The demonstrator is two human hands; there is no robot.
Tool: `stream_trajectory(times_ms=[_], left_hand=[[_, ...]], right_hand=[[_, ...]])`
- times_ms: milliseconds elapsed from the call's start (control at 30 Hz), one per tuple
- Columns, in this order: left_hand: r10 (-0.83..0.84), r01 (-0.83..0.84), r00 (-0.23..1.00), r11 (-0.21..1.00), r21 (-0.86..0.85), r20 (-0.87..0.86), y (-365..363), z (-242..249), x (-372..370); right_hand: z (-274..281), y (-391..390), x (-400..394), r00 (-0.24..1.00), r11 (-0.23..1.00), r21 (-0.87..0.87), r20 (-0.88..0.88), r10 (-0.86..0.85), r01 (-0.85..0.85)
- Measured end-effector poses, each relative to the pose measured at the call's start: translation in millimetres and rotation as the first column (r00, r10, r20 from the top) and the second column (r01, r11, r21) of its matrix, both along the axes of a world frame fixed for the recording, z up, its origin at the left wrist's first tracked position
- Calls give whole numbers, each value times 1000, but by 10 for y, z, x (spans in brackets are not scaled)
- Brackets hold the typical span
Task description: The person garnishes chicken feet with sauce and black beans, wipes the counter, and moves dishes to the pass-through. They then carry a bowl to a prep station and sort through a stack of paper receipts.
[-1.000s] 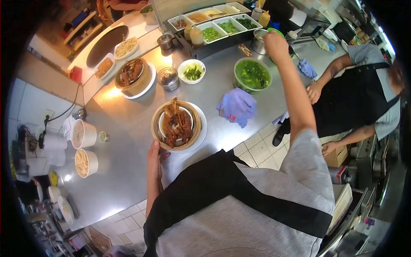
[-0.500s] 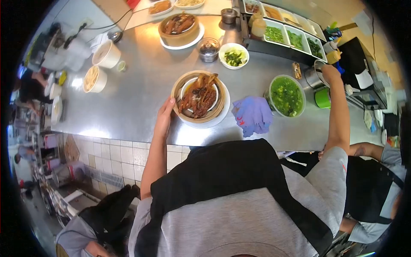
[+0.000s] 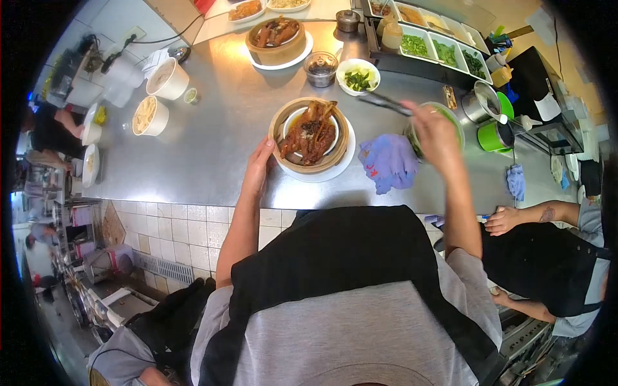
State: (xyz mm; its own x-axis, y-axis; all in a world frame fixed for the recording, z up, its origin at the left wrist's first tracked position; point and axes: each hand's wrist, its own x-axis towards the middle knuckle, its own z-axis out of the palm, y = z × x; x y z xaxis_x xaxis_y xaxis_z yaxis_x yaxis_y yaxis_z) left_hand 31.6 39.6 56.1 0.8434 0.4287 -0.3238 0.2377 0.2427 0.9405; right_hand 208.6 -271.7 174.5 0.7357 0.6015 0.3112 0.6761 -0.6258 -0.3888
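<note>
My left hand (image 3: 257, 168) grips the left side of a round bamboo steamer (image 3: 279, 122), its fingers partly hidden there. Inside the steamer, a bowl holds glossy brown braised meat pieces (image 3: 310, 134); a white plate (image 3: 349, 151) lies underneath. My right hand (image 3: 434, 135), smeared by motion, is closed on dark tongs (image 3: 385, 103), whose tips point left towards a white bowl of chopped greens (image 3: 358, 77). Below that hand is a clear tub (image 3: 458, 119) of green food, mostly covered by it. A purple cloth (image 3: 388, 162) lies between steamer and tub.
Behind stand another steamer (image 3: 275, 48) and a lidded glass jar (image 3: 320, 69). A topping rack (image 3: 425, 67) lines the back right, near a metal pot (image 3: 477, 106) and green container (image 3: 494, 137). Paper tubs (image 3: 151, 117) stand left. A co-worker's hand (image 3: 502, 220) rests at the right edge.
My right hand has moved left from the metal pot, now carrying the tongs over the green tub. My left hand stays at the steamer. The co-worker's hand shows more at the counter edge.
</note>
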Motion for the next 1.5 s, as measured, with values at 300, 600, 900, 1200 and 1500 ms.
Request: stream_trajectory(times_ms=[300,600,900,1200,1500], left_hand=[[-42,42,999,999,-14,26,81,-97,-6],[-61,61,998,998,-26,19,102,-69,2],[-68,69,997,997,-38,42,90,-39,20],[-66,68,997,997,-38,33,82,0,8],[-36,36,999,999,-23,9,123,-49,6]], right_hand=[[-348,532,-337,982,980,196,-187,-10,47],[-359,462,-633,992,981,183,-115,-41,62],[-179,348,-705,997,999,-11,-61,-41,40],[331,649,97,892,918,-290,286,352,-269],[498,792,196,852,789,-472,136,505,-393]])
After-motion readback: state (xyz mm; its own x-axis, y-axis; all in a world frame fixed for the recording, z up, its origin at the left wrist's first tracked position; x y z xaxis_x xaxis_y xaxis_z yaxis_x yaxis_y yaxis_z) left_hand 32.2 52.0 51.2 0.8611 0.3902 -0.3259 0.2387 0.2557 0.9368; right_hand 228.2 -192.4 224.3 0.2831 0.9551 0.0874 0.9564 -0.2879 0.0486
